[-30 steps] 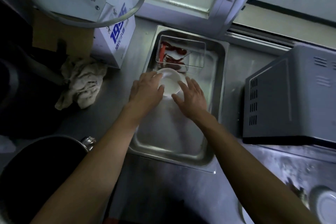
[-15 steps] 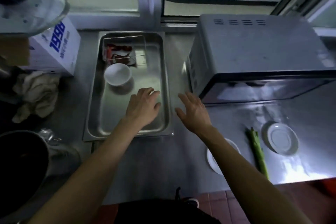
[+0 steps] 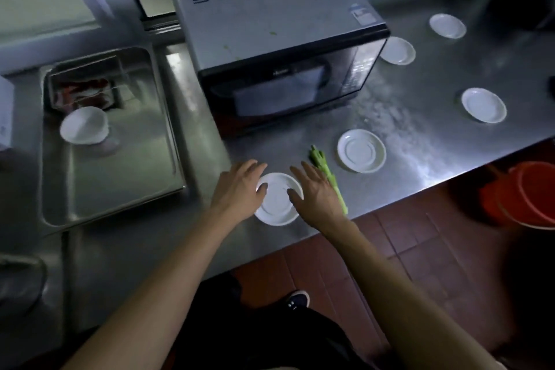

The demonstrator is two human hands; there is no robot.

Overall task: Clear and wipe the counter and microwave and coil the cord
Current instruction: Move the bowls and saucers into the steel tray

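Steel tray (image 3: 126, 189), far left: holds a white bowl (image 3: 84, 128) and a clear box of red items at its back

Left hand (image 3: 237, 189): fingers relaxed and spread over the left rim of the near saucer (image 3: 277, 201), holding nothing

Right hand (image 3: 315, 192): likewise loose, at the saucer's right rim, just beside a green stalk (image 3: 327, 174)

Microwave (image 3: 282, 48): behind the hands, green specks on top

Four more saucers on the counter (image 3: 420, 129), right

Handling note: likely step is lifting the near saucer; hook fingertips under both rims, lift level, avoid nudging the stalk off the edge
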